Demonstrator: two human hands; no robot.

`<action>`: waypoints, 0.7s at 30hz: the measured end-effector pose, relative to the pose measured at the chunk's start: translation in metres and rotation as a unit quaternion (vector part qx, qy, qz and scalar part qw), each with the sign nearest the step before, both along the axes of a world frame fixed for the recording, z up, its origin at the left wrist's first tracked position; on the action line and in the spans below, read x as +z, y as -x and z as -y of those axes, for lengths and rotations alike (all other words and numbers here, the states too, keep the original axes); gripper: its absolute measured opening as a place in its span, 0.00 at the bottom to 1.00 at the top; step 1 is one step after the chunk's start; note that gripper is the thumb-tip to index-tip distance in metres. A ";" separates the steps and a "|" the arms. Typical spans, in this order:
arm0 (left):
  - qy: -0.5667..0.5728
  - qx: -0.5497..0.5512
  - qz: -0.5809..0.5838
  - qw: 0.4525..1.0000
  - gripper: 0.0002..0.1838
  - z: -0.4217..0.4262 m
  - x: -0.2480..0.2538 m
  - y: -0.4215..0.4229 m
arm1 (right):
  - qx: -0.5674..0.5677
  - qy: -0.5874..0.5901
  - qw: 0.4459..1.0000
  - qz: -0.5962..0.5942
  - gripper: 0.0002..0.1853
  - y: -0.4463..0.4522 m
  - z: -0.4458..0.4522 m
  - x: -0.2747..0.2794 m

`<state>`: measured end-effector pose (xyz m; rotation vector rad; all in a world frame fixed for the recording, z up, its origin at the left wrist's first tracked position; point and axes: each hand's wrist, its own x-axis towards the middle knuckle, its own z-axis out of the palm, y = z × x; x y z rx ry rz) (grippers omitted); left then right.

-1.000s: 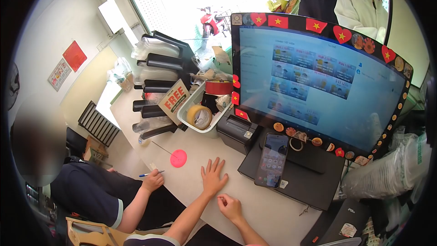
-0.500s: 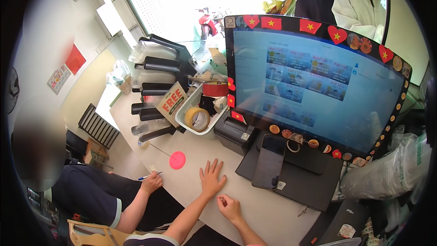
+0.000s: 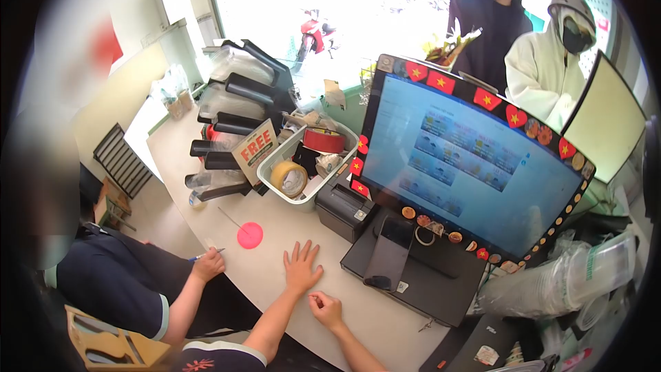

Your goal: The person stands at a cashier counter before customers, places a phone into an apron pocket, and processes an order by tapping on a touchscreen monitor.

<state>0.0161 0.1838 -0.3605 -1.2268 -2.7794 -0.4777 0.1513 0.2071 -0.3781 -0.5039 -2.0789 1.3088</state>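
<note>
My left hand [image 3: 301, 269] lies flat on the light counter [image 3: 275, 226], fingers spread, with nothing in it. Just beside it, nearer to me, my right hand [image 3: 325, 308] rests on the counter with its fingers curled; whether they hold anything is too small to make out. A round pink disc [image 3: 250, 235] with a thin stick lies beyond my left hand. To the right, a dark phone [image 3: 390, 253] leans on a black box [image 3: 441, 293] below the large monitor [image 3: 468, 158], which shows rows of small pictures.
A seated co-worker's hand [image 3: 207, 264] holds a blue pen at the left. Behind the counter objects stand a black printer [image 3: 344, 212], a basket [image 3: 303, 200] with tape rolls, a FREE sign [image 3: 256, 153] and black racks [image 3: 241, 89]. Stacked cups [image 3: 551, 282] lie right. Two masked people stand beyond the monitor.
The view has shifted, showing more of the two people behind the monitor. The phone's lit screen has gone dark. Both my hands keep their pose on the counter.
</note>
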 end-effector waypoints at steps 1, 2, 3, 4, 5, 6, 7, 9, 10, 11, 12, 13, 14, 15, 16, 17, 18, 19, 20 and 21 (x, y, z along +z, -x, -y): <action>-0.003 0.005 -0.002 1.000 0.32 0.001 -0.002 -0.001 | -0.005 0.005 1.000 -0.004 0.02 0.000 0.000 -0.002; -0.009 0.002 -0.007 1.000 0.32 0.002 -0.005 -0.002 | -0.007 0.011 1.000 -0.008 0.02 0.001 0.000 -0.005; -0.015 0.002 -0.011 1.000 0.32 0.002 -0.005 -0.001 | -0.006 0.016 1.000 -0.010 0.02 0.001 0.001 -0.007; -0.020 0.006 -0.015 1.000 0.32 0.002 -0.004 -0.001 | -0.010 0.010 1.000 -0.013 0.03 0.001 0.001 -0.008; -0.024 0.009 -0.010 1.000 0.32 0.003 -0.003 -0.001 | -0.011 0.003 1.000 -0.016 0.03 0.001 0.002 -0.010; -0.026 0.009 -0.005 1.000 0.32 0.003 -0.001 -0.002 | -0.009 -0.004 1.000 -0.017 0.04 0.000 0.001 -0.011; -0.028 0.011 -0.001 1.000 0.32 0.004 0.002 -0.003 | -0.009 -0.004 1.000 -0.003 0.04 0.000 -0.001 -0.014; -0.036 0.018 0.006 0.999 0.32 0.005 0.005 -0.002 | -0.009 -0.003 1.000 0.026 0.06 -0.001 -0.001 -0.019; -0.035 0.020 0.011 0.999 0.32 0.006 0.005 -0.003 | -0.005 -0.003 1.000 0.030 0.06 -0.002 -0.002 -0.017; -0.034 0.022 0.016 0.999 0.33 0.007 0.005 -0.003 | -0.002 -0.002 1.000 0.031 0.06 -0.001 -0.002 -0.015; -0.031 0.021 0.021 0.999 0.33 0.006 0.003 -0.002 | -0.003 0.000 1.000 0.031 0.06 0.000 -0.002 -0.013; -0.026 0.018 0.025 0.999 0.33 0.006 0.003 -0.002 | 0.006 -0.009 0.999 0.037 0.06 -0.001 -0.002 -0.011; -0.015 0.023 0.029 0.999 0.33 0.006 0.002 -0.002 | 0.013 -0.018 0.999 0.041 0.06 -0.001 -0.003 -0.009; -0.004 0.026 0.033 0.999 0.34 0.005 0.002 -0.002 | 0.019 -0.026 0.999 0.044 0.06 -0.001 -0.004 -0.008; 0.007 0.027 0.037 0.999 0.34 0.004 0.001 -0.002 | 0.027 -0.038 0.998 0.050 0.06 -0.001 -0.005 -0.007; 0.012 0.028 0.040 0.999 0.34 0.004 0.002 -0.001 | 0.028 -0.038 0.998 0.049 0.06 -0.001 -0.005 -0.006; 0.015 0.027 0.041 0.999 0.34 0.003 0.001 0.000 | 0.029 -0.038 0.998 0.046 0.05 0.000 -0.005 -0.006; 0.020 0.025 0.041 0.999 0.34 0.003 0.000 0.000 | 0.028 -0.038 0.998 0.043 0.05 0.001 -0.005 -0.005; 0.021 0.025 0.046 0.998 0.34 0.003 0.000 0.001 | 0.028 -0.046 0.998 0.032 0.06 0.002 -0.004 -0.005; 0.023 0.024 0.051 0.998 0.34 0.003 0.001 0.001 | 0.027 -0.048 0.998 0.031 0.06 0.003 -0.005 -0.006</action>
